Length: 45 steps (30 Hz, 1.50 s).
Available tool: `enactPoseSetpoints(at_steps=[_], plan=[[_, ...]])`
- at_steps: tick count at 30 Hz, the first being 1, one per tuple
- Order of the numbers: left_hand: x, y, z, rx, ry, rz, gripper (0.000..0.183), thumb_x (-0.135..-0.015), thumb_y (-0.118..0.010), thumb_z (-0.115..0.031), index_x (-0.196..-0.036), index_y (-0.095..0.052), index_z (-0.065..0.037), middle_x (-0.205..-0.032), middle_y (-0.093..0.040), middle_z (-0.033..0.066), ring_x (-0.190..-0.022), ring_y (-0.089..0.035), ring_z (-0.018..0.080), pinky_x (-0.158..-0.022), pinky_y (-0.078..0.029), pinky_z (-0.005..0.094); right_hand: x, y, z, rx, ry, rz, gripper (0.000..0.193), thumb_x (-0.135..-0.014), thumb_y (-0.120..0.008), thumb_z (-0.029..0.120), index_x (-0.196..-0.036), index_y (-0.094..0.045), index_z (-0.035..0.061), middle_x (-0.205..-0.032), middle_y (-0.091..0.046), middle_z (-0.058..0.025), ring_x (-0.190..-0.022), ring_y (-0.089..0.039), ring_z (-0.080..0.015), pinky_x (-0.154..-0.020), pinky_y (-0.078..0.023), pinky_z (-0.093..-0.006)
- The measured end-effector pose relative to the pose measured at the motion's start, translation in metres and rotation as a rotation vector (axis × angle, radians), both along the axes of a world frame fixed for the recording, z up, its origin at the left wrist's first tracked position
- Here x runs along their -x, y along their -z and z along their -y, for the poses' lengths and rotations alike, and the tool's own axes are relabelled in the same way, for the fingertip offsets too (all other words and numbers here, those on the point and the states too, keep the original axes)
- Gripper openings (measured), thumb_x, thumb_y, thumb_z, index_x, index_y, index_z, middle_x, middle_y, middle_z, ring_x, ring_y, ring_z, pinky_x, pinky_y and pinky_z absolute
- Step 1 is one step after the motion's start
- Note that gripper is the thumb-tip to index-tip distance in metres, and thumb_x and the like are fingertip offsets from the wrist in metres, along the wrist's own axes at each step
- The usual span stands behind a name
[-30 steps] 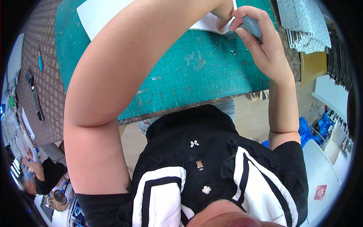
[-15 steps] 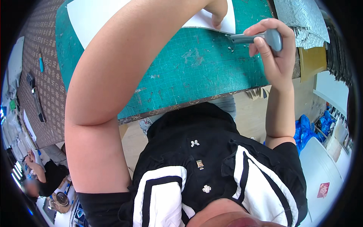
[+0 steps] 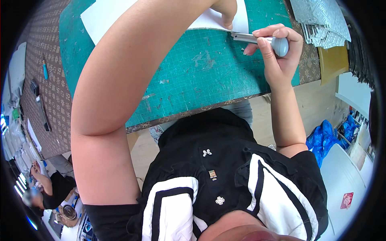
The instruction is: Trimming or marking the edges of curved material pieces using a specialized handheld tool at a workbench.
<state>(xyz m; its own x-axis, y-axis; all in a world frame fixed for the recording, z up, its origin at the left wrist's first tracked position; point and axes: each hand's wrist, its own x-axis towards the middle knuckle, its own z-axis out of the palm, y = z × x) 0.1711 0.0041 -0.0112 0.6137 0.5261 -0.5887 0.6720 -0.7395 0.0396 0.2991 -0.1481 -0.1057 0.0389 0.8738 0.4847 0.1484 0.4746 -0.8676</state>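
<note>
My left arm reaches across to the far edge of the view, where my left hand (image 3: pixel 226 13) presses its visible fingers down on a white sheet (image 3: pixel 105 18) near its front edge. The rest of that hand is cut off by the frame. My right hand (image 3: pixel 281 50) is closed round a hand tool with a rounded grey-blue handle (image 3: pixel 280 46) and a slim metal shaft (image 3: pixel 244 37). The shaft's tip meets the sheet's near edge, just beside my left fingertips. A green cutting mat (image 3: pixel 193 76), scuffed and scratched, lies under the sheet.
Silvery patterned sheets (image 3: pixel 321 20) are stacked at the far right, above a yellowish sheet (image 3: pixel 333 64). On the brown patterned table cover at left lie a blue-handled tool (image 3: pixel 45 72) and a dark long tool (image 3: pixel 42 112). Another person (image 3: pixel 52 188) sits at lower left.
My right hand has moved left with the tool, bringing its tip to the sheet's edge beside my left fingers. The sheet's left corner has shifted a little right.
</note>
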Motion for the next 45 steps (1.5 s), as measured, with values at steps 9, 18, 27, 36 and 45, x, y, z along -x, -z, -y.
enactPoseSetpoints(at_steps=[9, 18, 27, 36, 45], plan=[[-0.002, 0.013, -0.005, -0.030, -0.007, -0.001, 0.090, -0.068, -0.078, -0.056, -0.141, -0.052, -0.010, -0.148, -0.042, 0.0212, -0.132, -0.045, 0.0400, -0.107, -0.041, 0.0499, 0.001, -0.001, 0.004, 0.051, 0.036, -0.015, 0.034, -0.093, -0.061, -0.006, -0.114, -0.037, 0.0060, -0.100, -0.059, -0.0165, -0.068, -0.065, -0.0177, -0.058, -0.057, -0.0270], [-0.001, 0.004, -0.005, -0.044, 0.009, 0.015, 0.089, -0.068, -0.078, -0.056, -0.140, -0.053, -0.011, -0.148, -0.042, 0.0209, -0.132, -0.046, 0.0400, -0.107, -0.041, 0.0499, 0.002, -0.001, 0.004, 0.032, 0.040, 0.027, 0.034, -0.094, -0.060, -0.004, -0.115, -0.036, 0.0064, -0.100, -0.059, -0.0165, -0.067, -0.065, -0.0175, -0.058, -0.056, -0.0266], [0.002, -0.001, -0.001, 0.017, -0.012, 0.033, 0.089, -0.068, -0.078, -0.056, -0.140, -0.053, -0.011, -0.148, -0.043, 0.0207, -0.132, -0.046, 0.0406, -0.107, -0.041, 0.0501, 0.004, 0.001, 0.004, 0.042, 0.080, 0.057, 0.033, -0.094, -0.060, -0.004, -0.115, -0.036, 0.0058, -0.098, -0.059, -0.0159, -0.066, -0.064, -0.0169, -0.057, -0.055, -0.0258], [-0.001, 0.001, -0.003, -0.028, -0.005, 0.012, 0.088, -0.068, -0.078, -0.055, -0.140, -0.053, -0.011, -0.148, -0.043, 0.0206, -0.132, -0.045, 0.0407, -0.107, -0.041, 0.0503, 0.005, 0.000, 0.001, -0.059, 0.071, 0.075, 0.034, -0.093, -0.060, -0.005, -0.115, -0.037, 0.0054, -0.097, -0.059, -0.0156, -0.065, -0.064, -0.0157, -0.056, -0.053, -0.0239], [0.000, -0.001, -0.001, -0.038, -0.016, 0.016, 0.087, -0.069, -0.078, -0.055, -0.139, -0.054, -0.010, -0.147, -0.043, 0.0210, -0.132, -0.046, 0.0402, -0.107, -0.041, 0.0497, 0.006, -0.004, 0.005, -0.007, 0.089, 0.026, 0.039, -0.090, -0.063, -0.008, -0.115, -0.037, 0.0054, -0.099, -0.058, -0.0160, -0.067, -0.063, -0.0155, -0.059, -0.054, -0.0251]])
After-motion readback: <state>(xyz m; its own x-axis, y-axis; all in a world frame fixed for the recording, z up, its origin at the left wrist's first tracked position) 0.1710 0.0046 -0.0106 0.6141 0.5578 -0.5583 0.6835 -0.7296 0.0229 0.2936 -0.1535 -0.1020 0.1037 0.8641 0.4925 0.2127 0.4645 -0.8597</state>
